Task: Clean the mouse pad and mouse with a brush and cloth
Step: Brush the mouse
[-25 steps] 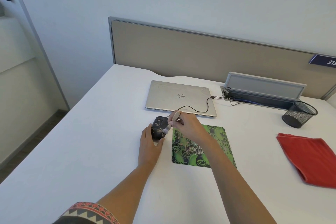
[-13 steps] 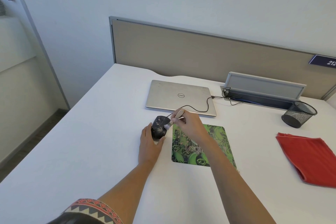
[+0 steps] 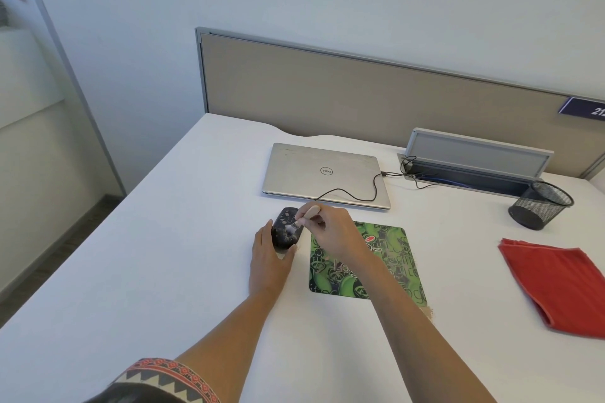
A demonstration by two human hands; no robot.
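A dark patterned mouse (image 3: 284,230) rests on the white desk just left of the green mouse pad (image 3: 389,267). My left hand (image 3: 269,259) cups the mouse's near end, thumb and fingers on its sides. My right hand (image 3: 334,231) pinches a small wooden-handled brush (image 3: 306,215), and the pale bristles touch the top of the mouse. My right forearm lies across the pad and hides its middle. A red cloth (image 3: 556,285) lies flat at the right, away from both hands.
A closed silver laptop (image 3: 324,173) sits behind the mouse, its black cable (image 3: 376,188) running to an open cable tray (image 3: 471,167). A black mesh pen cup (image 3: 540,204) stands at the far right. A beige partition (image 3: 376,98) backs the desk; the desk's left edge drops to the floor.
The brush has swept back and forth over the mouse's top; its tip now rests mid-mouse. My left hand has kept hold of the mouse in the same spot.
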